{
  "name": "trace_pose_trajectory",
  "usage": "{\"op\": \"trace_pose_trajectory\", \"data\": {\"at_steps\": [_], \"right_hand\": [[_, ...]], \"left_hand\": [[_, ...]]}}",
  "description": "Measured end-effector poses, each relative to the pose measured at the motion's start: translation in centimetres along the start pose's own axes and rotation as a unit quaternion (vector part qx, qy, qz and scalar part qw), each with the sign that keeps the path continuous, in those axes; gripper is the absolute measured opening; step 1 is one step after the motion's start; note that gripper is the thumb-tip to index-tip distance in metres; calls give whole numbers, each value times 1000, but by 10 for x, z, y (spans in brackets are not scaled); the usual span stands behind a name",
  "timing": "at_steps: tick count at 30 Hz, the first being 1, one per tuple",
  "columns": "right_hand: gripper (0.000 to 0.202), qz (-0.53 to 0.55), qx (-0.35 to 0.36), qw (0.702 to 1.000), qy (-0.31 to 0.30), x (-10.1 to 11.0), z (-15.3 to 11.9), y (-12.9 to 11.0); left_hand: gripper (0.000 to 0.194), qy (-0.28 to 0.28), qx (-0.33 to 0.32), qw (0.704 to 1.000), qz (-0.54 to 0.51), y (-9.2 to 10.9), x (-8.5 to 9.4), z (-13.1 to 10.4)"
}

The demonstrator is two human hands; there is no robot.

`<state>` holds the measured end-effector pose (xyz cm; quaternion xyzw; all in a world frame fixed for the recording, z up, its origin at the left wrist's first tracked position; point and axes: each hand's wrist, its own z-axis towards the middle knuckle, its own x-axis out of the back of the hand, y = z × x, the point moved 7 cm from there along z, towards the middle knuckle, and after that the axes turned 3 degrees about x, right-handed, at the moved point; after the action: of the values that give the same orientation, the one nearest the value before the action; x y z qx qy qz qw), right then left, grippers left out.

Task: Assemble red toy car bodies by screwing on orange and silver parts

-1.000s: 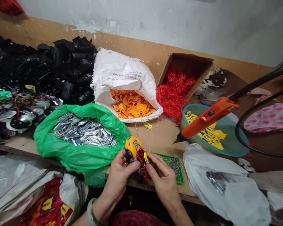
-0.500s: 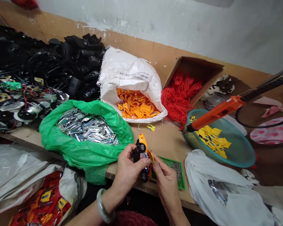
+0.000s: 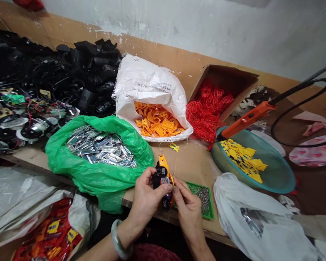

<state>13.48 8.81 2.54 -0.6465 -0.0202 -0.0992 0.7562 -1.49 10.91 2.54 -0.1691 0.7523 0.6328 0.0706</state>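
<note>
My left hand (image 3: 146,195) is closed around a small black and orange plastic device (image 3: 163,168), thumb across its front. A round black dial-like part and a shiny metal strip show on its face. Fingers of my right hand (image 3: 188,204) pinch a thin yellow piece (image 3: 172,179) against the device's right side; most of that piece is hidden behind the fingertips. Just right of the hands lies a green tray (image 3: 212,206) holding small metal screws. Left of them, an open green plastic bag (image 3: 59,159) contains many shiny metal strips.
A white sack (image 3: 149,78) spills orange parts. Red plastic pieces (image 3: 203,116) fill a tilted carton. Over a teal basin (image 3: 285,177) of yellow pieces hangs an orange electric screwdriver (image 3: 247,119). Black housings (image 3: 89,72) are heaped back left; a white bag (image 3: 230,206) stands front right.
My right hand has moved slightly left, pressing the yellow piece closer to the device, so less of it shows. The hanging screwdriver has swung a little.
</note>
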Motion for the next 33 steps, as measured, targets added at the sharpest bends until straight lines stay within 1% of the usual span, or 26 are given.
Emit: {"op": "trace_pose_trajectory", "data": {"at_steps": [3,7,11,16,19,23,26,29,33], "right_hand": [[32,1,16,1000,0,-4,-3,-3],[31,21,3,1000,17,-5,-4,2],[31,42,-34,998,32,-3,-4,13],[39,101,-89,990,39,-4,-3,30],[42,145,-112,983,32,-9,-2,35],[45,180,-133,974,39,-11,-2,38],[48,178,-133,974,45,-10,-2,41],[46,152,-122,980,44,-9,-3,41],[40,84,-85,992,29,-7,-2,30]], "left_hand": [[27,-4,5,1000,-18,-2,2,0],[29,-7,16,999,-34,-2,2,-1],[30,1,14,999,-33,2,-1,0],[31,13,13,999,-37,4,-3,4],[32,24,12,999,-30,4,-2,6],[32,27,7,999,-26,5,0,7],[30,24,9,999,-27,4,0,7],[30,22,11,999,-32,3,0,6],[31,18,21,998,-54,0,1,6]]}}
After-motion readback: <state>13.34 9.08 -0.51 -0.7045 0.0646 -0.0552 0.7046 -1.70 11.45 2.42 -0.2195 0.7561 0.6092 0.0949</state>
